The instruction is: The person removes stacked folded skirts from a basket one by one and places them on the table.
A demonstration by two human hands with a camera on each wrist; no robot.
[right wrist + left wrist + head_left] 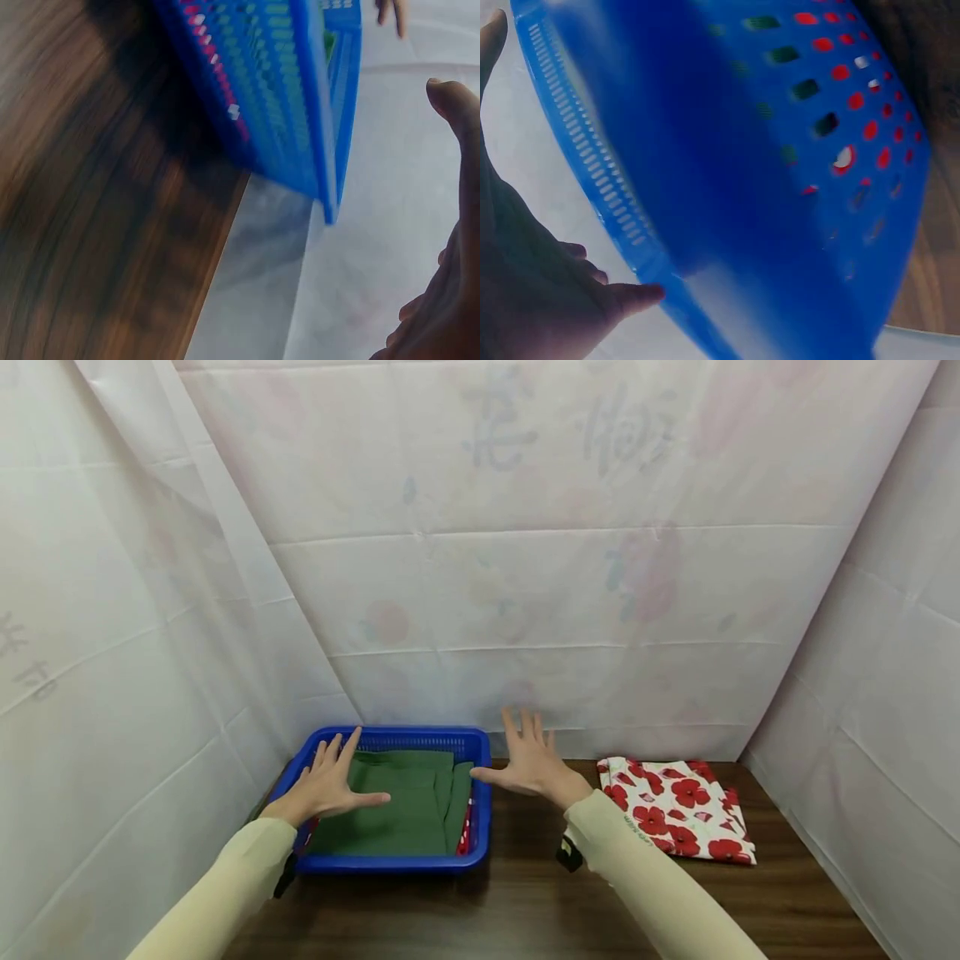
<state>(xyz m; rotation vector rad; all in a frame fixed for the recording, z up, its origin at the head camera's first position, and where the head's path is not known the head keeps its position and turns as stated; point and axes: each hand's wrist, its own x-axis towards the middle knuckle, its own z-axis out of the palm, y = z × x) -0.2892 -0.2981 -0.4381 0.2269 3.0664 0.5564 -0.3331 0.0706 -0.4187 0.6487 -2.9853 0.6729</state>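
Observation:
A blue plastic basket (390, 863) with slotted walls stands on the table, left of the middle. Folded green cloth (390, 810) fills its top, and a strip of red-and-white cloth (467, 831) peeks out beneath at the right. Over the basket's left side hovers my left hand (326, 783), fingers spread and holding nothing. My right hand (532, 762), also spread and bare, is in the air just off the basket's right rim. In the left wrist view red and green cloth show through holes in the basket wall (780, 172). The right wrist view has my right thumb (454, 105) beside the basket.
A folded white cloth with red flowers (682, 810) lies on the dark wooden table (540, 902) at the right. Pale printed sheets (510, 593) hang as walls behind and on both sides, close to the table's edges.

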